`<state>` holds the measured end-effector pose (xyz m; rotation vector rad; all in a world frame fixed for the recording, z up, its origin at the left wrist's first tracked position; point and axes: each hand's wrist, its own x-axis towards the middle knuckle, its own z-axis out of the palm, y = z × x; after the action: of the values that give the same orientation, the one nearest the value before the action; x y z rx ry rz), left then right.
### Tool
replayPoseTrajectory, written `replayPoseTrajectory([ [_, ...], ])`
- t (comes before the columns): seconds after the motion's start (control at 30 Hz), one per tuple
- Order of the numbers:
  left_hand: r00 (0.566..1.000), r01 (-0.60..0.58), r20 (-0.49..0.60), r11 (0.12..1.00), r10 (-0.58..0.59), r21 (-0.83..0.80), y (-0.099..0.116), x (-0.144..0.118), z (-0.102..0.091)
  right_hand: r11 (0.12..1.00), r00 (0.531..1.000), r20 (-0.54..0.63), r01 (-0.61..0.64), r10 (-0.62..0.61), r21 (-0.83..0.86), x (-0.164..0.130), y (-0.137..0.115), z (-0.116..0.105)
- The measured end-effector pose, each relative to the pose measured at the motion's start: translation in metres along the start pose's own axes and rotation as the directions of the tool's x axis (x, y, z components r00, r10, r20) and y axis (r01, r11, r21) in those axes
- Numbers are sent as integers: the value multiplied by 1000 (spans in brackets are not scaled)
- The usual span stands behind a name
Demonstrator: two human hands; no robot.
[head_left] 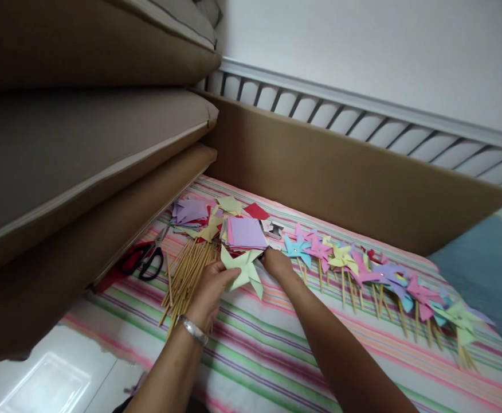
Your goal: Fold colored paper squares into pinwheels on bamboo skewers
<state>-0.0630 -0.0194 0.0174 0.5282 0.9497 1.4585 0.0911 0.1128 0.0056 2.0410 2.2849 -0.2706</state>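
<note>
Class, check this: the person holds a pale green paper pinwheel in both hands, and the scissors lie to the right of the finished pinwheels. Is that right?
Not quite. The head view shows the scissors lying left of the finished pinwheels, beside the wooden sticks. The left hand and right hand do hold the pale green pinwheel.

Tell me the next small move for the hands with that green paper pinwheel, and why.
Probably take one stick from the wooden sticks. The left hand and right hand hold a folded green pinwheel that has no stick, while the finished pinwheels lined up to the right each sit on one. The sticks lie just beside the left hand.
</note>
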Motion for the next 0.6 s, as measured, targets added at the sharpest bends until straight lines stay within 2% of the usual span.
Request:
replayPoseTrajectory([
  [0.17,1000,13,-14,1000,-13,-15,3,-1,3,988,997,-75,-16,28,156,-8,12,-12],
  [0.27,999,20,-40,1000,-21,-7,4,-1,4,962,989,-132,-30,68,271,-36,27,-12],
  [0.43,1000,19,-9,999,-19,31,-2,0,5,893,996,-81,-4,46,450,-102,40,24],
  [0.5,1000,25,9,998,-26,55,-5,0,7,864,998,-62,5,31,504,-115,42,36],
  [0.6,999,32,-19,997,-31,64,-8,-1,14,820,998,-66,23,19,572,-118,50,38],
])
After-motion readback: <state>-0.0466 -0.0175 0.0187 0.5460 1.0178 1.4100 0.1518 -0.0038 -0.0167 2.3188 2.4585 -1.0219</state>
